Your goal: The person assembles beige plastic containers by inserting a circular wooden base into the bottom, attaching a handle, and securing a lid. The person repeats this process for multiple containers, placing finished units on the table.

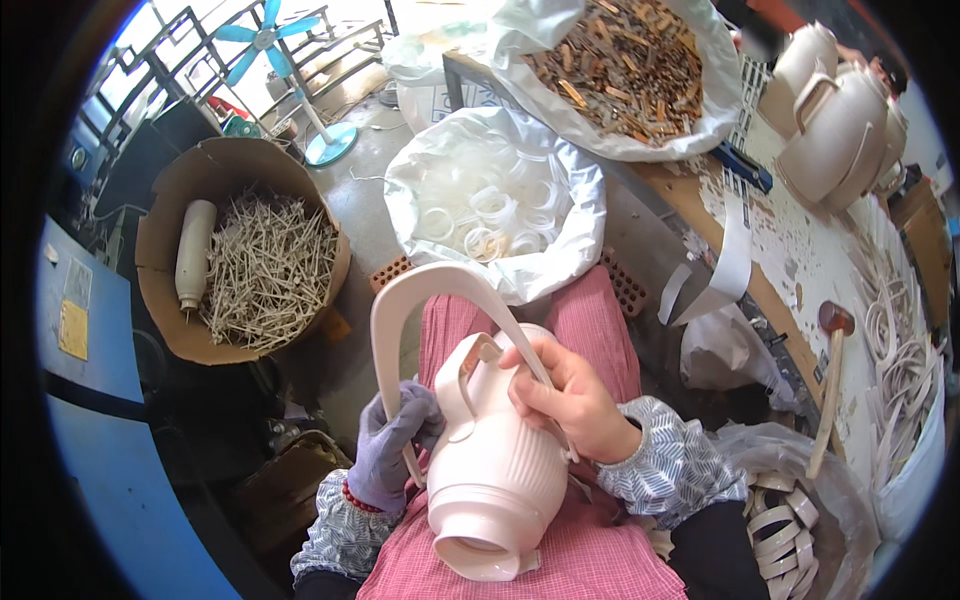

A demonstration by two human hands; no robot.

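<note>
A pale pink plastic jug shell [490, 460], ribbed on its side, lies across my lap with its wide spout end toward me. A fixed side grip [455, 390] stands up from its body. Over it arches a large curved carrying handle [405, 300] in the same pink. My left hand [393, 440], in a grey-purple glove, is closed around the handle's left arm near the shell. My bare right hand [570, 400] has its thumb and fingers closed on the handle's right arm. The handle's right end, low beside the shell, is partly hidden.
A cardboard box [165, 320] of thin beige pieces stands left. Ahead, a white sack [400, 200] holds translucent rings; another sack [715, 110] holds brown metal-like pieces. On the right bench [790, 270] are a mallet [832, 370] and pink jugs [840, 130]. A bag of curved handles [780, 540] sits lower right.
</note>
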